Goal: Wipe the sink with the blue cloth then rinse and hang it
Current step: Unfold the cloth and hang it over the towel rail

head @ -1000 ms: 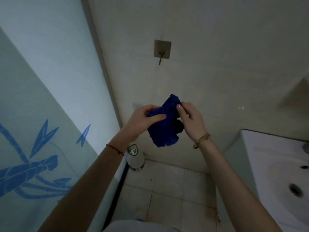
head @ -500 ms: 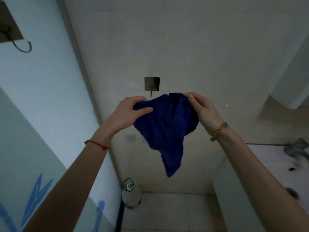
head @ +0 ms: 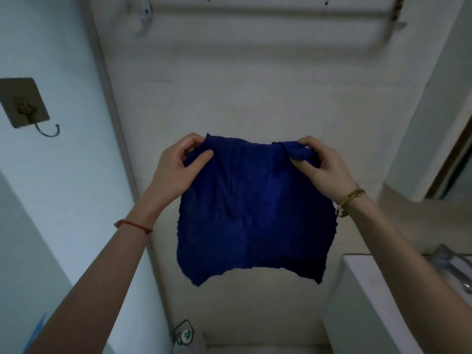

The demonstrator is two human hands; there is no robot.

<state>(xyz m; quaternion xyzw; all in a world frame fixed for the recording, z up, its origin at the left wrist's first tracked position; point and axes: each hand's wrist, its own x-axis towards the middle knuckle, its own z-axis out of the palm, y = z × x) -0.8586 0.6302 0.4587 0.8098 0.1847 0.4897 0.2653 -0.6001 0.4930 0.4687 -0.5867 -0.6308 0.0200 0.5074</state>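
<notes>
The blue cloth [head: 252,213] hangs spread out flat in front of the tiled wall, held up by its two top corners. My left hand [head: 176,169] pinches the upper left corner between thumb and fingers. My right hand [head: 321,164] grips the bunched upper right corner. The white sink [head: 378,302] shows at the lower right, partly behind my right forearm, with its metal tap [head: 452,267] at the frame edge. The wall hook seen before is hidden behind the cloth.
A towel rail [head: 268,11] runs along the wall above the cloth. A second adhesive hook [head: 28,108] is fixed to the glass panel at left. A bottle [head: 186,338] stands on the floor below. A mirror edge [head: 454,162] is at right.
The cloth went from a crumpled bundle to a flat spread sheet as my hands moved apart and upward. The view tilted up, bringing the towel rail into sight.
</notes>
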